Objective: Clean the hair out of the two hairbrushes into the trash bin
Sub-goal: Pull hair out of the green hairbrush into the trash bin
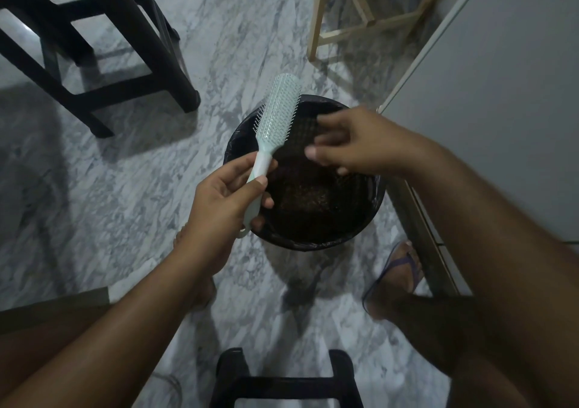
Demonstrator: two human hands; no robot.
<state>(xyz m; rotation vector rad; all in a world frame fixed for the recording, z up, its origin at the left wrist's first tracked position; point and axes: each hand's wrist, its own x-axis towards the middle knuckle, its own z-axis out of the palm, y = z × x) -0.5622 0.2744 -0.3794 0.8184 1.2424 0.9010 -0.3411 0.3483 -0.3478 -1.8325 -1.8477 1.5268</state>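
A pale mint hairbrush (279,111) points up and away, its bristle face turned toward me, over the left rim of the trash bin (360,219). My left hand (225,200) grips the brush by its handle. My right hand (357,142) hovers above the bin's opening, just right of the brush head, fingers loosely spread and blurred; whether hair hangs from them cannot be told. The bin is round, black, lined with a dark bag, with dark debris at its bottom. A second brush is not in view.
A black stool (103,62) stands at the back left on the marble floor. A light wooden frame (351,31) is at the back, a white cabinet (501,94) to the right. Another black stool (282,379) sits between my legs; my feet flank the bin.
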